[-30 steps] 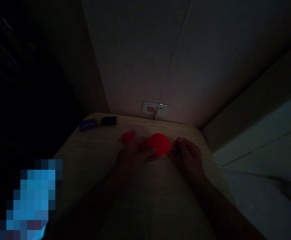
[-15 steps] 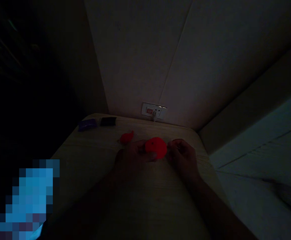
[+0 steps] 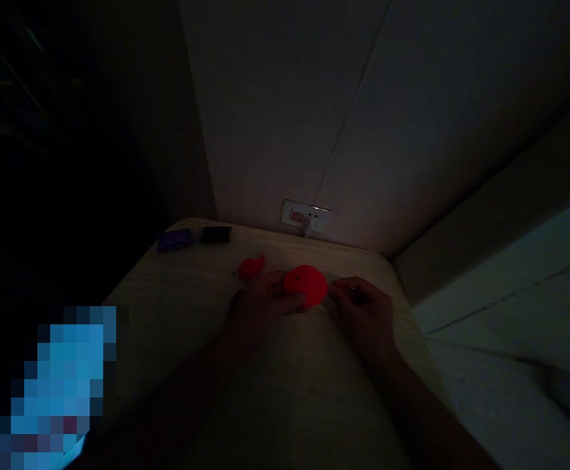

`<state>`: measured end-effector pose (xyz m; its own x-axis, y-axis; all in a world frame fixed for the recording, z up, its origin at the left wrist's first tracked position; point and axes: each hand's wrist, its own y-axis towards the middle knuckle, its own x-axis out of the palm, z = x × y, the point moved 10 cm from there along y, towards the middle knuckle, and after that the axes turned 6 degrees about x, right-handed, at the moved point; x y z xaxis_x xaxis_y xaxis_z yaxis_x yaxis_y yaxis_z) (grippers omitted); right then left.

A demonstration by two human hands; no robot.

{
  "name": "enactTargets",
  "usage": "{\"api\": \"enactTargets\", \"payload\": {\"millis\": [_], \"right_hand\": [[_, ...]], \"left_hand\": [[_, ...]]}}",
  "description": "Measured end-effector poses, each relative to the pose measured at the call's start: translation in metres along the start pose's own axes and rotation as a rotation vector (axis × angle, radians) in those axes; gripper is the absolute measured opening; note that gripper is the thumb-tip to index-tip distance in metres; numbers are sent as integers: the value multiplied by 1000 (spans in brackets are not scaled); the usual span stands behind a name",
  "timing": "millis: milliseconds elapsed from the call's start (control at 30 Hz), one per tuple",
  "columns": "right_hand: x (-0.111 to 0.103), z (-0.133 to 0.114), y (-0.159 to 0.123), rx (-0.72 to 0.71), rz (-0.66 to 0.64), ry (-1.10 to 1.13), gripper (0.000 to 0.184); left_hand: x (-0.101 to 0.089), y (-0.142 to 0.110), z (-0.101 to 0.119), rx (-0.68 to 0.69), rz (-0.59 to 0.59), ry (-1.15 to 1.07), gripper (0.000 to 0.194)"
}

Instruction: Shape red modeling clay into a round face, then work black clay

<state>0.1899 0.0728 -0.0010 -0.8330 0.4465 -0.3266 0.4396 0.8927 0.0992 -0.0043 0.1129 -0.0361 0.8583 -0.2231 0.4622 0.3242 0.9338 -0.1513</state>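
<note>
Head view: the red disc seems smooth.

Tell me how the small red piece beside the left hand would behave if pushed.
The small red piece may wobble rather than roll cleanly, given its uneven, tapered outline. It's probably light, being smaller than the round red piece in the left hand. Dim light hides its stiffness.

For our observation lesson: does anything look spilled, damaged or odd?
Nothing looks spilled. One oddity: the bright red, rounded object in the left hand has a small dark spot breaking its plain surface; hole or mark, it's too dim to tell.
</note>
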Motion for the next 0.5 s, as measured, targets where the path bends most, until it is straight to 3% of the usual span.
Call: {"api": "enactTargets", "payload": {"millis": [233, 500], "right_hand": [[2, 1, 0, 37, 2, 58, 30], [15, 11, -2, 116, -122, 210, 38]], "left_hand": [[0, 2, -1, 5, -11, -15, 35], [-2, 2, -2, 0, 13, -7, 33]]}}
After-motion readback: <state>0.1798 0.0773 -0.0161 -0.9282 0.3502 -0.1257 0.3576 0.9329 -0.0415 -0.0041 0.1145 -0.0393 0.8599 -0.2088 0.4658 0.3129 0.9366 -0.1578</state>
